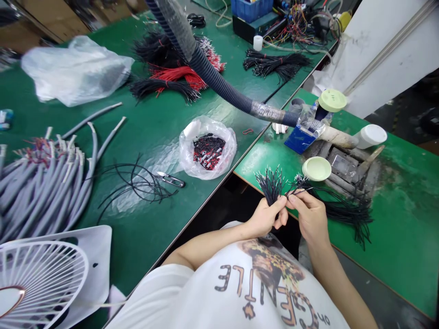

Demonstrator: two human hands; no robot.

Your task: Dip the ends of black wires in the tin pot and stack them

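My left hand (pixel 267 216) is closed round a bundle of black wires (pixel 270 185), whose silvery stripped ends fan out upward. Close beside it, my right hand (pixel 310 212) pinches a few thin black wires (pixel 297 189) between thumb and forefinger. The fingertips of both hands nearly meet. Just behind my right hand, another bunch of black wires (pixel 346 210) lies on the green table. A pale green cup (pixel 317 169) stands beyond it, next to a grimy metal unit (pixel 343 160) with a stick resting on it.
A ribbed hose (pixel 219 84) arches across to the right table. On the left table are a bag of small black and red parts (pixel 209 151), snips (pixel 170 179), grey cables (pixel 51 183), red wire bundles (pixel 181 75) and a white fan (pixel 44 278). A gap separates the tables.
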